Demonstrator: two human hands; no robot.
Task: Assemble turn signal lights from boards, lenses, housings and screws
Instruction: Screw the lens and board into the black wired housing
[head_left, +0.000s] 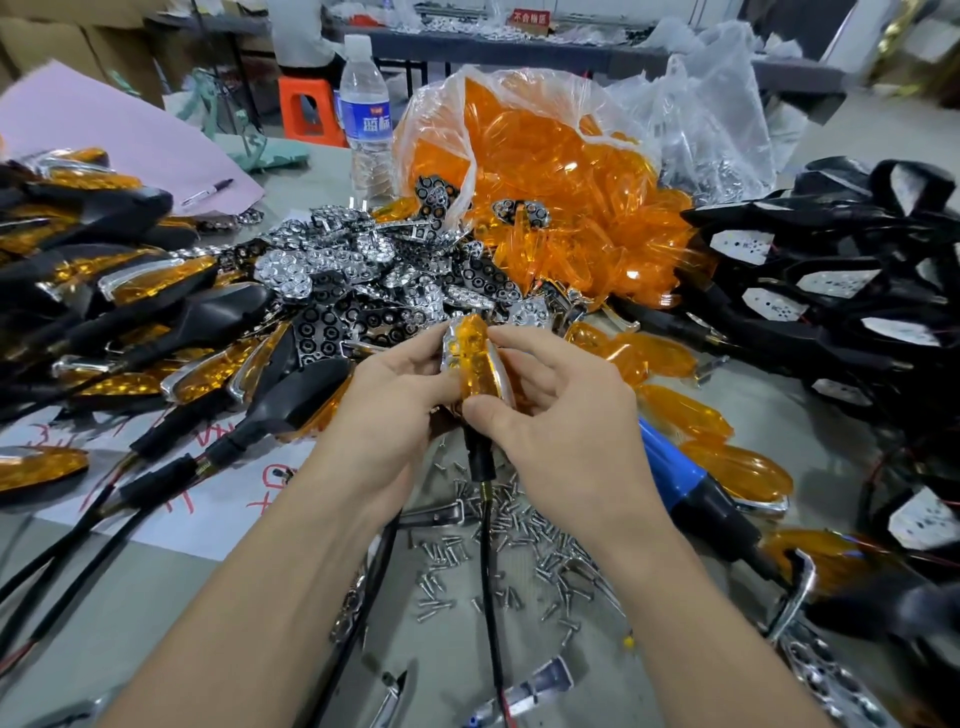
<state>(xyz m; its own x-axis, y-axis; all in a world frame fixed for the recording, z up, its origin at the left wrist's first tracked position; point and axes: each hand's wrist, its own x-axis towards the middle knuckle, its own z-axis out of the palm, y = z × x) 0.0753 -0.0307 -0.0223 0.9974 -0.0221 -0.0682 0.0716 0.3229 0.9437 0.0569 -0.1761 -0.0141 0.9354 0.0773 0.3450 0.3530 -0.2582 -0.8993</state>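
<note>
Your left grip (395, 405) and right grip (561, 415) both hold one light (475, 358) just above the tabletop (130, 587). The left fingers curl round its left edge. The right thumb presses its lower end, and the right fingertips pinch it near the top. The light stands on edge, its orange lens facing you and a chrome rim showing along its sides. A black cable (487, 545) hangs from its lower end and runs down between your forearms.

Under your wrists, loose screws (498, 525) lie scattered on the tabletop. Just right of your right wrist lies a blue screwdriver (670, 467), and beside it are several rimmed lenses (685, 415), lying flat.

To your left is a pile of finished lights (156, 291), their black stems and cables pointing toward you. Some lie on a white paper (218, 499) with red writing.

Beyond your hands sits a heap of chrome reflectors (363, 270). Behind that, an open clear bag (571, 156) spills plain orange lenses onto the tabletop. On the right is a pile of black housings (831, 244), with white boards (836, 283) showing inside many of them.

Farther back, a water bottle (366, 109) stands upright just left of the bag. At the far left a pen (208, 193) lies on a pink sheet (104, 124).
</note>
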